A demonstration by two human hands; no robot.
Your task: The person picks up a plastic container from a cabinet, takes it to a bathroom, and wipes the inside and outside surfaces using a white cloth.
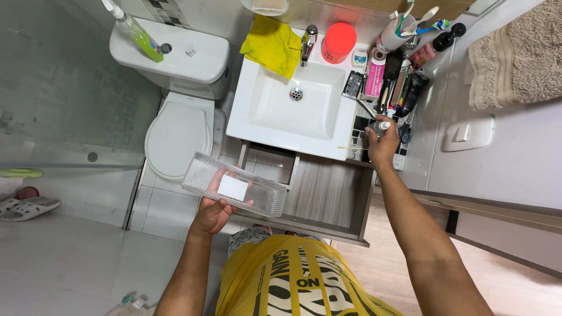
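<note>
White tiles covered the small bathroom floor (70,257) we looked down on, with a pair of pale sandals (26,206) at the far left edge. Further right stood a white toilet (178,137) with its lid down, and on its cistern a green spray bottle (139,35) lay tilted.

Our left hand (215,210) was held out palm up, fingers spread partly open, under a clear ribbed plastic rectangular tray (234,185). The tray rested on the palm and fingers, hovering in the air in front of the toilet and the near left corner of the vanity; a white square label showed through its bottom.

To the right sat a white square sink basin (263,126) with a chrome tap (308,42), a crumpled yellow cloth (274,44) draped over its far left rim and a red round cup (338,42) beyond the tap. Below the basin, a grey wood-grain drawer (328,196) stood pulled open.

Right of the basin, a narrow counter strip was crowded with toiletries and a white cup of toothbrushes (404,26). Our right hand (383,143) was closed around a small white bottle with a pale cap (381,124), holding it just above the near end of that strip. At the far right hung a beige towel (518,55).
</note>
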